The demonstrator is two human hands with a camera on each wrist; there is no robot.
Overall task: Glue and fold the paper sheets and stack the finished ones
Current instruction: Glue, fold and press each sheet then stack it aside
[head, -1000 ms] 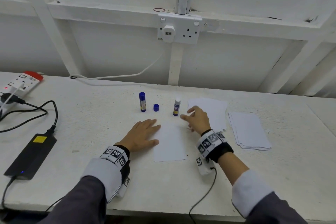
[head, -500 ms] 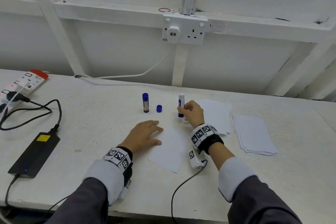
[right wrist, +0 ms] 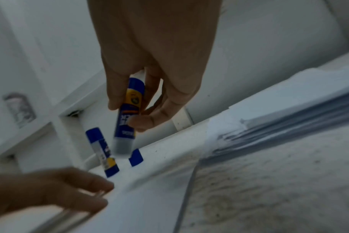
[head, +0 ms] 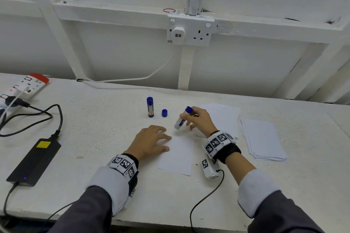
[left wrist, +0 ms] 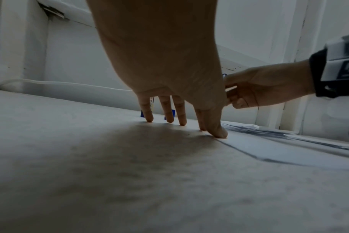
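Right hand (head: pixel 198 119) pinches an uncapped glue stick (head: pixel 182 118) between thumb and fingers, tilted, open end pointing down toward the far edge of the single paper sheet (head: pixel 179 155); the tip looks clear of the paper, contact not visible. Left hand (head: pixel 151 142) lies flat with straight fingers, fingertips (left wrist: pixel 219 133) pressing the sheet's left edge and the bench (head: pixel 94 119), holding nothing. Sheet sits mid-bench, nearer the front edge, slightly skewed. Loose blue cap (head: pixel 164 113) and a second, capped glue stick (head: pixel 150 107) stand upright just beyond it toward the back edge. To the right, another loose sheet (head: pixel 225 117), then a paper stack (head: pixel 263 140); whether that stack is finished or blank cannot be told. Likely risks: the thin sheet is pinned on one side only, so stick drag may wrinkle or pivot it; swinging the stick could knock over the light cap or the narrow upright stick; glue overrunning onto the bench would bond paper to its rough, speckled white surface. Sticks are smooth plastic cylinders, blue-ended with a printed label; paper is matte white and limp.
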